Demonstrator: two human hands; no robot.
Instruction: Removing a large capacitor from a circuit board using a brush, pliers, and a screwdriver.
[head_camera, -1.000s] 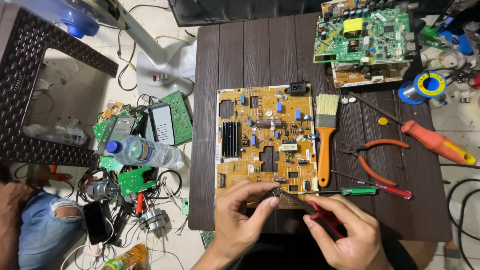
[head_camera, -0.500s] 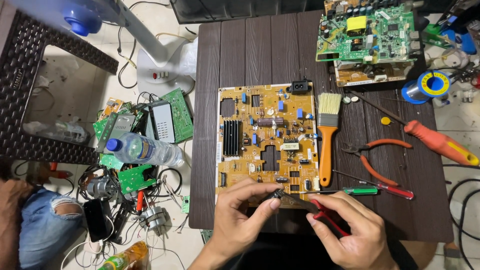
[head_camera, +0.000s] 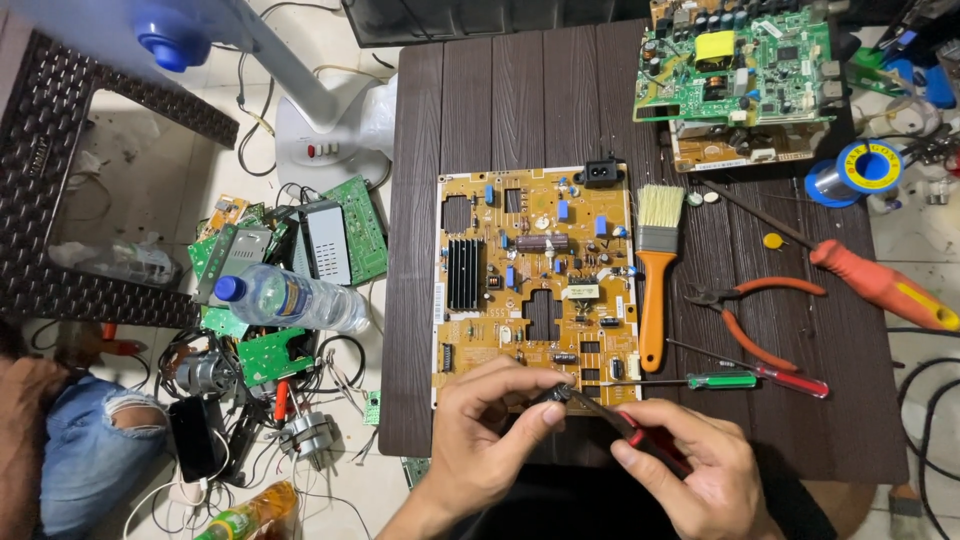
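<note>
A yellow circuit board (head_camera: 535, 285) lies flat on the dark wooden table (head_camera: 500, 110). At its near edge my left hand (head_camera: 490, 440) pinches a small dark component (head_camera: 556, 394) between thumb and fingers. My right hand (head_camera: 700, 475) grips a red-handled tool (head_camera: 640, 440) whose thin dark tip touches that component. Both hands hover just over the board's front edge.
Right of the board lie an orange-handled brush (head_camera: 653, 280), a green-handled screwdriver (head_camera: 725, 380), orange pliers (head_camera: 750, 310) and an orange screwdriver (head_camera: 880, 285). A green circuit board (head_camera: 740, 60) and solder spool (head_camera: 868, 168) sit far right. Bottle (head_camera: 285, 298), boards and wires clutter the floor left.
Both hands stay at the board's near edge with only slight finger shifts. The view has drifted a little.
</note>
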